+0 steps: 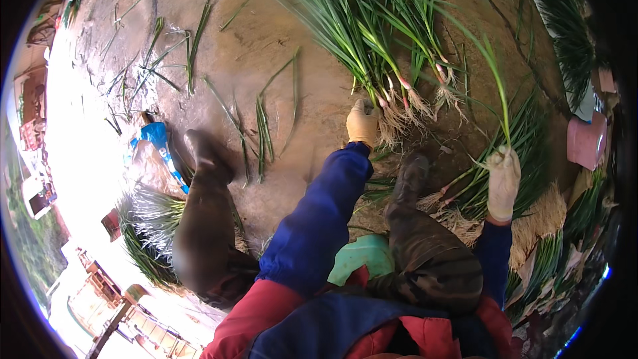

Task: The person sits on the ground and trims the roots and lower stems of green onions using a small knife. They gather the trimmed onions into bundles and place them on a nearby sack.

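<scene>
Green onions [366, 55] with pinkish bases and long pale roots lie in a loose pile on the wet floor in front of me. My left hand [362, 122], in a yellowish glove, is at the root end of this pile; its fingertips are partly hidden, so whether it grips a plant cannot be told. My right hand [503, 169], in a pale glove, is raised at the right with its fingers closed on the lower end of a single green onion [501, 89], whose leaf arches up and to the left. More green onions [528, 134] lie beneath and behind that hand.
Loose green leaves [261, 129] are scattered over the wet floor [309, 169]. A blue and white plastic bag [155, 134] and a green onion bundle [159, 214] are at the left. A pink container [587, 140] and root bundles [541, 224] stand right. Something green plastic [364, 257] is between my legs.
</scene>
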The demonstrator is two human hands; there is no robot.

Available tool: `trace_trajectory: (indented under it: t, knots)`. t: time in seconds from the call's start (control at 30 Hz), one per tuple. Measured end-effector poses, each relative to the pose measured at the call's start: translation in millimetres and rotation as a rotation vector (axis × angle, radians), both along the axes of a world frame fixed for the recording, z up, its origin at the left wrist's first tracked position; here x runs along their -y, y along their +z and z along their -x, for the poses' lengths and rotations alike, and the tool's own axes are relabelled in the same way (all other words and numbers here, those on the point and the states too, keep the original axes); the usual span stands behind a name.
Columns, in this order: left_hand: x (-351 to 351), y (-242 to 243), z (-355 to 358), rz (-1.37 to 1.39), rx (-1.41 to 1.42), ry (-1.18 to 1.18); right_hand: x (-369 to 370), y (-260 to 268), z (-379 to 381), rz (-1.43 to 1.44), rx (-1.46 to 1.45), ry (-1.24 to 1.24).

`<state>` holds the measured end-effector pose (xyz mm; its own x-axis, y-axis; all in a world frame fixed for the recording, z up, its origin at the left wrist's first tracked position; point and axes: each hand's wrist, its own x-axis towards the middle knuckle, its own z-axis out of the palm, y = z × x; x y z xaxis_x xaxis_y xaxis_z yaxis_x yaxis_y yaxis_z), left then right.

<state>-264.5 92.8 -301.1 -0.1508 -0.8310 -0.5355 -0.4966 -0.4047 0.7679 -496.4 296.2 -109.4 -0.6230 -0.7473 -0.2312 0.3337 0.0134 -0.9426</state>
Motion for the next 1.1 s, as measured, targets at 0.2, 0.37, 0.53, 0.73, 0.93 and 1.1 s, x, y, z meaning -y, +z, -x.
trace_trajectory:
  t: [0.2, 0.37, 0.53, 0.73, 0.93, 1.1]
  knots:
    - [-4.3, -0.2, 8.3, -0.028, -0.092, -0.014, -173.2, -48.7, 1.8, -1.07, -0.831, 0.401]
    - [0.0, 4.8, -10.4, -0.154, -0.266, 0.157, -60.1, -47.1, -35.8, -0.735, -0.852, 0.393]
    - [-26.7, 87.3, -34.9, -0.364, -0.593, 0.177, 84.9, -75.0, -81.3, -0.326, -0.084, 0.437]
    - [-57.9, 103.0, -52.5, -0.5, -0.69, 0.121, 151.7, -108.8, -136.9, -0.32, 0.043, 0.518]
    - [-63.8, 89.2, -39.0, -0.798, -1.089, 0.31, 132.8, -95.7, -130.2, -0.349, -0.421, 0.557]
    - [-62.3, 101.3, -23.9, -1.057, -1.341, 0.638, 146.3, -43.9, -133.6, -0.549, 0.448, 0.302]
